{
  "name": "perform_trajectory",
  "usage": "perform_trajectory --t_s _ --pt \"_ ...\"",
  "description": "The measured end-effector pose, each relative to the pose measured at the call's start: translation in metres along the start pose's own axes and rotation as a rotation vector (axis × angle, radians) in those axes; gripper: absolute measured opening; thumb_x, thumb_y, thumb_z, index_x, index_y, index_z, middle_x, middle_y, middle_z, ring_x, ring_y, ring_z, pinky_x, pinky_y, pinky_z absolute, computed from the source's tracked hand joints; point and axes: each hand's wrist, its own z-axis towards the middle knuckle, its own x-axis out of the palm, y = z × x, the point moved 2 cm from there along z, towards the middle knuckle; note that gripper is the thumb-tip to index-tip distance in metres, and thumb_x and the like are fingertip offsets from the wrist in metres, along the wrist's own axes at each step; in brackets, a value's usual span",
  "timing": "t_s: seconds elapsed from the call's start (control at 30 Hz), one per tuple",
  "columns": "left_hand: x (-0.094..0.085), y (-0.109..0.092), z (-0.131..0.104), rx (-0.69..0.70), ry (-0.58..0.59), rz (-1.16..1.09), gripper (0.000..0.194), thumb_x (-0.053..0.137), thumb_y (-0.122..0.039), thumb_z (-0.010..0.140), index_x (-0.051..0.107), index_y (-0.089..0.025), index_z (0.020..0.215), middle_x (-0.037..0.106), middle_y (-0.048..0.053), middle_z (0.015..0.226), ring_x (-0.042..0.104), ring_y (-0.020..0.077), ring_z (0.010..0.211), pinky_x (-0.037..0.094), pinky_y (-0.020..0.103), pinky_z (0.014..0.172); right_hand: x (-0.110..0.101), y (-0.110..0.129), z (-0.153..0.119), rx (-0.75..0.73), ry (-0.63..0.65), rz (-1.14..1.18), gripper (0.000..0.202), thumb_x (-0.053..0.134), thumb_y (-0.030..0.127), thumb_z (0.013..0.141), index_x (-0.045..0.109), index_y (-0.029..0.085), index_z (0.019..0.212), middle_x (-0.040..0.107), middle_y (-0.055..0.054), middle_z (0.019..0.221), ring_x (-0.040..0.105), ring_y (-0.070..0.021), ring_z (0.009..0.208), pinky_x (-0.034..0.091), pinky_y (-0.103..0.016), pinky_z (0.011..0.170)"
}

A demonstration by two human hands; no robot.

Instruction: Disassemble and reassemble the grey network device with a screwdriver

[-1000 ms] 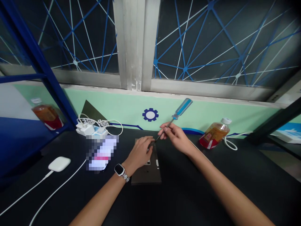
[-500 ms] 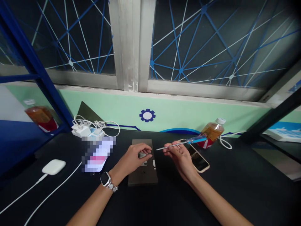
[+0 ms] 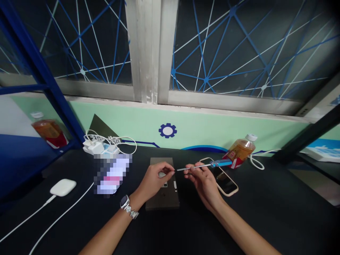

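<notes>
My right hand [image 3: 202, 179] grips a screwdriver [image 3: 196, 166] by its metal shaft. Its clear blue handle points away to the right, and the tip faces left. Close to that tip, my left hand [image 3: 158, 177] has thumb and fingertips pinched together; anything between them is too small to make out. Under the left hand lies a flat grey-brown rectangular box [image 3: 162, 200] on the black desk, its middle partly hidden by the hand. A small white piece [image 3: 175, 186] shows at the box's right edge.
Right of my right hand lie a phone in a pale case [image 3: 228, 182] and a bottle of amber drink [image 3: 240, 150]. To the left are a blurred-out lit phone [image 3: 113, 177], a white power strip with cables [image 3: 98, 147], and a white rounded case [image 3: 63, 187] on a cable.
My left thumb and fingertips have closed into a pinch and moved right, up to the screwdriver's tip. The screwdriver has tilted slightly flatter in my right hand.
</notes>
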Motion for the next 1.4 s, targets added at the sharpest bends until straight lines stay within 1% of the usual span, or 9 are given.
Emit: perform_trajectory --t_s 0.27,0.43,0.6,0.73,0.87,1.0,1.13,1.27,1.4 --pt "0.003 0.007 0.003 -0.042 -0.007 -0.159 0.016 0.063 -0.032 0.087 0.066 -0.017 0.090 0.070 0.004 0.084 0.065 0.0152 0.077 0.052 0.027 0.072 0.000 0.000 0.000 0.036 -0.032 0.057 0.028 0.078 0.023 0.076 0.053 0.023 0.090 0.072 -0.004 0.093 0.068 -0.0184 0.081 0.054 -0.034 0.076" --pt "-0.041 -0.006 0.005 0.080 0.028 0.193 0.013 0.056 -0.024 0.087 0.067 -0.018 0.084 0.067 0.005 0.086 0.061 0.0153 0.079 0.048 0.027 0.073 -0.006 0.003 0.003 0.028 -0.047 -0.001 0.030 0.078 0.025 0.074 0.053 0.024 0.089 0.072 -0.003 0.092 0.068 -0.0188 0.081 0.054 -0.035 0.076" --pt "-0.091 0.034 -0.003 -0.135 0.152 0.470 0.010 0.056 -0.014 0.072 0.064 -0.018 0.074 0.064 0.000 0.073 0.058 0.0140 0.065 0.043 0.024 0.062 -0.010 0.005 0.005 0.041 -0.007 -0.077 0.028 0.076 0.028 0.077 0.051 0.023 0.089 0.071 -0.002 0.084 0.067 -0.0181 0.071 0.053 -0.034 0.069" --pt "-0.104 0.070 -0.009 -0.291 0.209 0.523 0.016 0.053 -0.013 0.068 0.067 -0.017 0.071 0.065 0.000 0.065 0.061 0.0153 0.063 0.041 0.023 0.059 -0.009 0.002 0.003 0.107 0.010 -0.097 0.027 0.073 0.031 0.078 0.050 0.022 0.089 0.070 -0.003 0.078 0.065 -0.0174 0.063 0.051 -0.032 0.063" --pt "-0.106 0.066 -0.009 -0.312 0.216 0.554 0.015 0.056 -0.014 0.071 0.070 -0.016 0.074 0.069 0.002 0.068 0.065 0.0169 0.067 0.046 0.025 0.063 -0.010 0.001 0.004 0.144 0.013 -0.153 0.029 0.074 0.030 0.077 0.049 0.021 0.089 0.070 -0.003 0.076 0.066 -0.0171 0.060 0.051 -0.031 0.060" --pt "-0.093 0.042 -0.007 -0.137 0.119 0.546 0.023 0.055 -0.030 0.086 0.070 -0.019 0.101 0.071 0.006 0.100 0.067 0.0206 0.091 0.052 0.032 0.082 -0.017 0.005 0.010 0.145 0.018 -0.260 0.030 0.071 0.038 0.080 0.049 0.021 0.090 0.070 -0.003 0.073 0.065 -0.0165 0.054 0.051 -0.029 0.053" --pt "-0.050 0.029 -0.010 -0.062 0.060 0.550 0.046 0.038 -0.039 0.099 0.044 -0.022 0.141 0.035 0.013 0.154 0.036 0.0267 0.141 0.036 0.044 0.112 -0.028 0.012 0.016 0.176 0.041 -0.562 0.038 0.053 0.059 0.087 0.048 0.021 0.087 0.064 0.000 0.056 0.055 -0.0150 0.035 0.039 -0.024 0.035" --pt "-0.004 0.030 -0.013 -0.052 0.128 0.539 0.048 0.027 -0.036 0.102 0.031 -0.019 0.147 0.020 0.012 0.161 0.010 0.0260 0.150 0.018 0.051 0.120 -0.038 0.014 0.018 0.113 0.104 -1.110 0.043 0.036 0.059 0.094 0.044 0.022 0.073 0.052 0.003 0.045 0.045 -0.0128 0.031 0.028 -0.023 0.036" --pt "0.013 0.031 -0.013 -0.067 0.071 0.438 0.045 0.024 -0.032 0.103 0.031 -0.020 0.146 0.016 0.010 0.161 0.008 0.0227 0.150 0.020 0.046 0.121 -0.039 0.014 0.017 -0.086 0.122 -1.618 0.040 0.039 0.040 0.096 0.042 0.021 0.061 0.057 -0.003 0.056 0.057 -0.0162 0.054 0.032 -0.027 0.053"
